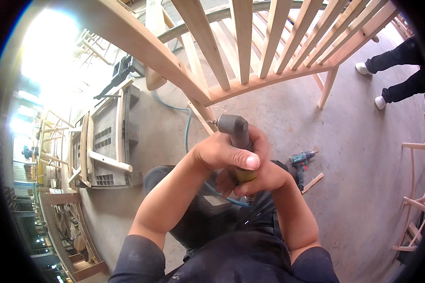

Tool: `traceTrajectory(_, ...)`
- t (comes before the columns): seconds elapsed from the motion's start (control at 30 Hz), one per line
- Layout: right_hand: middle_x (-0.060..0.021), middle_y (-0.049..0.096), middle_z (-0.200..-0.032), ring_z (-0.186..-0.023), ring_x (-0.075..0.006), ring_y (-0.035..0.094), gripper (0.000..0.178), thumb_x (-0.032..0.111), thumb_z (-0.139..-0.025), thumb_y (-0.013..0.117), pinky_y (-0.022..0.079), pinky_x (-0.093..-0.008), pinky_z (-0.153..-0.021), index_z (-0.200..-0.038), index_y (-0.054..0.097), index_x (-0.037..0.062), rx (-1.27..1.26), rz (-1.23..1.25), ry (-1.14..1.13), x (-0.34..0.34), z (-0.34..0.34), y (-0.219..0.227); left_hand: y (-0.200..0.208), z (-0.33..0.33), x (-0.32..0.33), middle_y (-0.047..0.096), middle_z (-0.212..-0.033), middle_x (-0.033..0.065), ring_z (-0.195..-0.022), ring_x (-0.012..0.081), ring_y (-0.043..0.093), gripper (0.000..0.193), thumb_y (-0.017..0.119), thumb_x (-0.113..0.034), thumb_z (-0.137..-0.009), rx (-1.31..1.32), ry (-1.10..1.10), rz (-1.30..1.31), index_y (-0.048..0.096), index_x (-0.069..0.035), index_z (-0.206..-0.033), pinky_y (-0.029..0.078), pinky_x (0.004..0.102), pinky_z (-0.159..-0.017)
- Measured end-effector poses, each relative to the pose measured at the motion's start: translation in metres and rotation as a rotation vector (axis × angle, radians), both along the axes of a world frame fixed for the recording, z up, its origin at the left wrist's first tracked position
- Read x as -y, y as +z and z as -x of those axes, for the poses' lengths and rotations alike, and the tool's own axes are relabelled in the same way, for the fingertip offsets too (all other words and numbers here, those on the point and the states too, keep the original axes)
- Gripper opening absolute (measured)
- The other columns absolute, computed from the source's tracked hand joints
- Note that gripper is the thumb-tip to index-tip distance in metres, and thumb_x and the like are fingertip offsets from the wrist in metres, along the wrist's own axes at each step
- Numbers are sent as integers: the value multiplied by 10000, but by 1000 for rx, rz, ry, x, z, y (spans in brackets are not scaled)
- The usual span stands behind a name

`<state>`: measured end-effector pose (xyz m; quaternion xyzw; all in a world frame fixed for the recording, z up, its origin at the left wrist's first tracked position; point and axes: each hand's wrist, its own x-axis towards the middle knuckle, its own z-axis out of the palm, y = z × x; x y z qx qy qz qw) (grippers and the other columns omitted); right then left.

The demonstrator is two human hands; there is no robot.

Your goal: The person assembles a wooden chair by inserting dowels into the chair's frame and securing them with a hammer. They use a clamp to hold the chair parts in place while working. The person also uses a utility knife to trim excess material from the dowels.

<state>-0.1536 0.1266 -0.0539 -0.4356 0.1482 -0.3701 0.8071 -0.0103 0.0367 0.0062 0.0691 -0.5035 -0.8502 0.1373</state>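
The person has two bare hands, one left hand (217, 153) and one right hand (265, 172), on one angle drill (233, 126) with one bit (212, 122) showing. One blue hose (188, 123) can be counted, along with one cordless drill (301, 159) and one short wood strip (313, 182) on the floor. There is one big slatted frame (269, 84), with at least seven slats (243, 42) meeting its near rail. One other person shows as two dark trouser legs (395, 56) and two white shoes (362, 69). The stacked wooden pieces at either side overlap too much to number.
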Motion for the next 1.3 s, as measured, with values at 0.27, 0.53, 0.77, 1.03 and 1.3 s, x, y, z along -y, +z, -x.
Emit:
traceTrajectory(0.27,-80,704,-954,-943,-220,702,370,-53,-684,688,574,-337,-817,-1049,659,4,-165,-131,-290,-6,-12,1,3,7,-14,617,-650,69,-633,188,624,218,700,-159,-867,252,341,-17,618,-22,-719,507,322,-655)
traceTrajectory(0.53,-58,684,-926,-861,-158,662,382,-58,-660,651,525,-288,-730,-1030,637,36,-323,-130,-546,-13,-24,-1,-3,11,-22,614,-661,37,-624,133,618,207,713,-145,-854,390,502,-3,593,-35,-727,479,279,-589)
traceTrajectory(0.77,-59,697,-961,-891,-186,668,448,26,-676,772,538,-338,-798,-1103,637,26,-280,-293,-356,-8,-23,-24,-20,13,-25,612,-679,15,-634,106,584,219,741,-154,-883,490,627,84,611,-55,-738,471,268,-593)
traceTrajectory(1.03,-144,717,-1045,-974,-295,690,436,63,-663,799,552,-385,-870,-1078,686,-6,-115,-39,-93,-11,-11,-35,16,-6,-25,627,-672,48,-617,145,592,220,798,-206,-824,321,192,45,677,-27,-787,480,307,-585)
traceTrajectory(1.3,-34,688,-1059,-958,-151,640,481,188,-736,836,514,-303,-836,-1167,679,44,-575,-158,-475,-33,-29,-14,-10,6,-30,618,-631,34,-585,136,565,219,720,-197,-824,400,432,77,635,-38,-700,466,303,-579)
